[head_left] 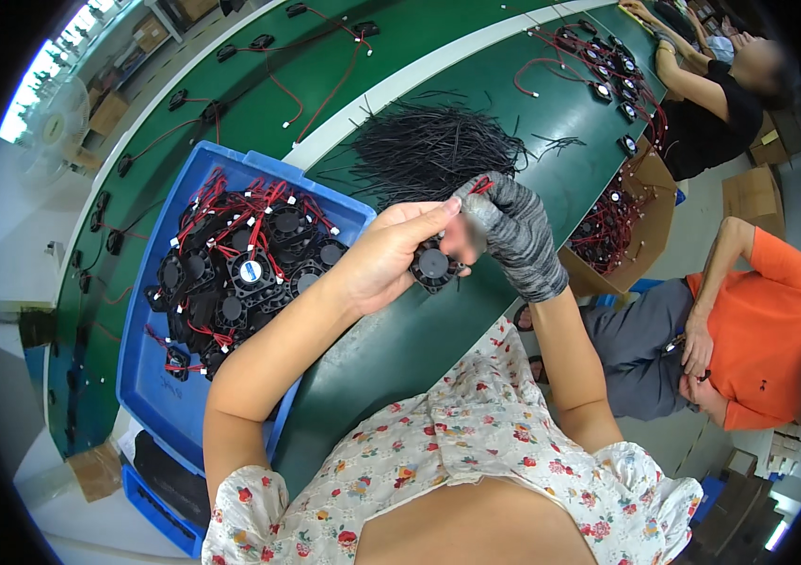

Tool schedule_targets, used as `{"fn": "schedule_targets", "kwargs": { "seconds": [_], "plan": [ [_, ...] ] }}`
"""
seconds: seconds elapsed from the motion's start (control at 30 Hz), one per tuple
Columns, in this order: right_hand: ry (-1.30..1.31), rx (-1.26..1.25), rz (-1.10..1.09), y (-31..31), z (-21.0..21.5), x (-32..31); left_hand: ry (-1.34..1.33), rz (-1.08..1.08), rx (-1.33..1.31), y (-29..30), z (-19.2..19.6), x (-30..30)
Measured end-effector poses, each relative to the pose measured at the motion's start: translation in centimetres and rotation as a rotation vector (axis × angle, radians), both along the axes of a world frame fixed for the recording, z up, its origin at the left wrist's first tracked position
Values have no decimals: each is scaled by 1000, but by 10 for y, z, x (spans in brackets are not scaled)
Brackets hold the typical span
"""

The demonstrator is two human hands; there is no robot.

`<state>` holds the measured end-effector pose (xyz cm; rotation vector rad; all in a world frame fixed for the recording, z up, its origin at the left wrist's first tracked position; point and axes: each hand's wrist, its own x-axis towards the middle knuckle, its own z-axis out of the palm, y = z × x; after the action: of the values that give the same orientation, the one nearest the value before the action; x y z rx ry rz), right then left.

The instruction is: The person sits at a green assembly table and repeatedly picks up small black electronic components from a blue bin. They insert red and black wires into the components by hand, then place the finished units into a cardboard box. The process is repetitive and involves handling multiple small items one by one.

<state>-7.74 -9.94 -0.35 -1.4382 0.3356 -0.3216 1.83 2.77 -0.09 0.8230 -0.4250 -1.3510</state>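
A small black cooling fan (433,266) is held over the green table, just in front of my body. My left hand (386,259) is closed on it, thumb and fingers meeting near its upper edge. In a grey knitted glove, my right hand (521,235) is closed on the fan's folded red-and-black cable (482,185), a loop of which sticks up above the fingers. A blurred patch between the hands hides exactly how the fingertips grip. Just beyond the hands lies a heap of thin black ties (433,141).
A blue bin (141,377) full of cabled fans stands on the left. At the right, a cardboard box (645,240) holds more. Fans lie spaced along a green conveyor (325,66) and piled at the far right (603,71). Two other people (749,311) are on the right.
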Motion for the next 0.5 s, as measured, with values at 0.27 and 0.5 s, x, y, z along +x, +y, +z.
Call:
{"fn": "schedule_targets", "kwargs": {
  "seconds": [0.27, 0.5],
  "plan": [
    [-27, -257, -37, 1, 7, -8, -111, 134, -50, -1, 3, 0],
    [-211, -521, -97, 4, 6, -10, -253, 210, -35, -1, 4, -5]
  ]
}}
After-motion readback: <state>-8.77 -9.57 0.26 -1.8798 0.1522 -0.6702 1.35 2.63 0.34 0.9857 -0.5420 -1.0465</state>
